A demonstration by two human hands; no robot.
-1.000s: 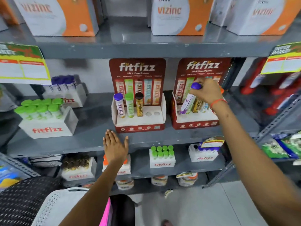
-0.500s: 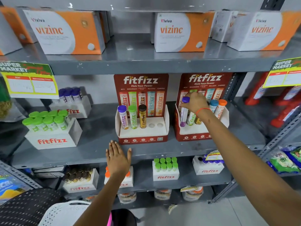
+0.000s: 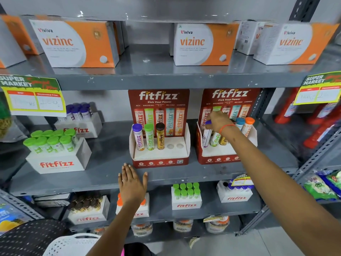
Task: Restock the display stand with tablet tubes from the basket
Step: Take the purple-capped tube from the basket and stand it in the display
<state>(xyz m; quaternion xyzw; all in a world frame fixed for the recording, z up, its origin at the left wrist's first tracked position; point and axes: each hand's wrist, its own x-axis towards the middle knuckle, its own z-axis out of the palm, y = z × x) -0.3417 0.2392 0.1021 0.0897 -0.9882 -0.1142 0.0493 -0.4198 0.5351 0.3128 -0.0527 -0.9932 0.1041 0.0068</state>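
Right hand point(image 3: 218, 121) pinches purple-cap tube point(image 3: 206, 134) in right fitfizz stand point(image 3: 217, 156); left hand point(image 3: 132, 183) spread flat on shelf point(image 3: 103, 174) edge.

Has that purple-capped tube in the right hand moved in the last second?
Yes. The purple-capped tube has swung from tilted to nearly upright and gone down into the right display stand, beside the green tube.

Orange-and-white Vizinc boxes point(image 3: 77, 43) stand on the top shelf point(image 3: 147, 78). Yellow-green price tags point(image 3: 33, 95) hang from its front edge at both ends. Green snack packets point(image 3: 321, 187) lie on the neighbouring rack at right, with red bottles point(image 3: 321, 126) above them.
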